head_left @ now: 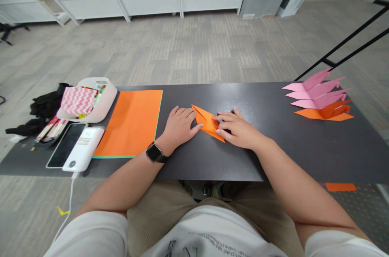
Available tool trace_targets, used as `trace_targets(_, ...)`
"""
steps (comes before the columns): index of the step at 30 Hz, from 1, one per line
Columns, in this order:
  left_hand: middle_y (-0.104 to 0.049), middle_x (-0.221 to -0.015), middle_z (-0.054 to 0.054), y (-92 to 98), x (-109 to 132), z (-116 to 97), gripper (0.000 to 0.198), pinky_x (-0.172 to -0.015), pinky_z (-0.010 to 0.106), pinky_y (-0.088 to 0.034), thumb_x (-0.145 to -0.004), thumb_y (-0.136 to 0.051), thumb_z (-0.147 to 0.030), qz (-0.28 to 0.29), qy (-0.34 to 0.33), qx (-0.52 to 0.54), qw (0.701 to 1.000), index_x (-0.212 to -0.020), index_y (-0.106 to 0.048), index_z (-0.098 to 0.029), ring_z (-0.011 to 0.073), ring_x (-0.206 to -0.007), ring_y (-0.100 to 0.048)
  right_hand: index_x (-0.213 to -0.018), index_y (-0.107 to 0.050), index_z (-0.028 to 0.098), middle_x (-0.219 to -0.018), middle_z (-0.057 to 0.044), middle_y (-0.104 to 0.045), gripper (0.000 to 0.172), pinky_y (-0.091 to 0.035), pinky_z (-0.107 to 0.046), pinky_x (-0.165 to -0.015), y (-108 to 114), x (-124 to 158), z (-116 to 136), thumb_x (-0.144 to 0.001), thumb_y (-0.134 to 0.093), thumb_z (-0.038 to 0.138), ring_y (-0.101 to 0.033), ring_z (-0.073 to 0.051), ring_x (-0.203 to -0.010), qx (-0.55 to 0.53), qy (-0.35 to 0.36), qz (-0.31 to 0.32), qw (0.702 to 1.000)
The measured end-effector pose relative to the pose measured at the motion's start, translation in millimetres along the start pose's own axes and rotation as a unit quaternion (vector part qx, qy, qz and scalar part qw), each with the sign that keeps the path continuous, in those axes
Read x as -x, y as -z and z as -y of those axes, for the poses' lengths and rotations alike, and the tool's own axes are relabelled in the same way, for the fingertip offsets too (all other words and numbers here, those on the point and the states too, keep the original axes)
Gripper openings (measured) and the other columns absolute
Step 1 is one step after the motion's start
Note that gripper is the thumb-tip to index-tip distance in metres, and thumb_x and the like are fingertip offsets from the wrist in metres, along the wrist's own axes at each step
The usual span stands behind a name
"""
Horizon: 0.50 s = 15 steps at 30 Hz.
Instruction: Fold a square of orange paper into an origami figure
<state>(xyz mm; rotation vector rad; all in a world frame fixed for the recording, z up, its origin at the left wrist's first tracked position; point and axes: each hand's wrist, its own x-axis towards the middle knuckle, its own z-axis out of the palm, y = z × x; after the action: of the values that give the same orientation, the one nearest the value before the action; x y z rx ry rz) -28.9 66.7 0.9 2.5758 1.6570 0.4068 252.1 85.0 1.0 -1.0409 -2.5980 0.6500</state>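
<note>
A folded piece of orange paper (206,121) lies slanted on the dark table between my hands. At its left edge is my left hand (180,124), palm down with thumb and fingers apart, its fingertips touching the paper. From the right, my right hand (235,128) reaches onto the paper's right side, its thumb and fingers spread and resting on it. A stack of orange sheets (130,123), with a green edge showing beneath, lies left of my left hand. Folded pink paper figures (316,91) and an orange folded figure (325,112) stand in a row at the right.
On the left of the table (285,160) are a white basket (106,105) with a pink zigzag item, a phone (67,145), a white power bank (83,149) with a cable, and black cloth (47,103). An orange piece (340,187) lies below the right front edge.
</note>
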Motion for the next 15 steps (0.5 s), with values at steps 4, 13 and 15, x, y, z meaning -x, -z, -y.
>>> trace_targets(4,-0.069,-0.152,0.014,-2.2,1.6,-1.8,0.045,-0.129,0.063,-0.034,-0.106,-0.061,-0.048,0.001,0.007,-0.002,1.000,-0.140,-0.070,-0.021,0.0353,-0.139,-0.064,-0.085,-0.074,0.025,-0.153,-0.006,-0.068,0.015,-0.015,-0.086,-0.126,2.0,0.7,0.5,-0.099,-0.071,0.032,-0.052,-0.040,-0.153,0.000,0.008,0.014,1.000)
trace_targets(13,-0.062,-0.161,0.014,-6.8,0.6,-5.8,0.052,-0.130,0.066,-0.031,-0.106,-0.059,-0.050,0.010,0.022,0.013,1.000,-0.149,-0.065,-0.021,0.0380,-0.150,-0.056,-0.081,-0.073,0.025,-0.155,-0.007,-0.064,0.017,-0.013,-0.086,-0.126,5.1,2.7,-3.0,-0.090,-0.083,0.036,-0.047,-0.041,-0.156,0.005,0.024,0.027,0.999)
trace_targets(15,-0.061,-0.162,0.013,-7.8,0.3,-6.4,0.051,-0.131,0.066,-0.030,-0.106,-0.059,-0.049,0.011,0.022,0.015,1.000,-0.149,-0.065,-0.021,0.0375,-0.152,-0.054,-0.083,-0.074,0.025,-0.157,-0.007,-0.062,0.016,-0.014,-0.085,-0.126,6.1,4.4,-4.6,-0.089,-0.084,0.036,-0.045,-0.041,-0.157,0.006,0.029,0.032,0.999)
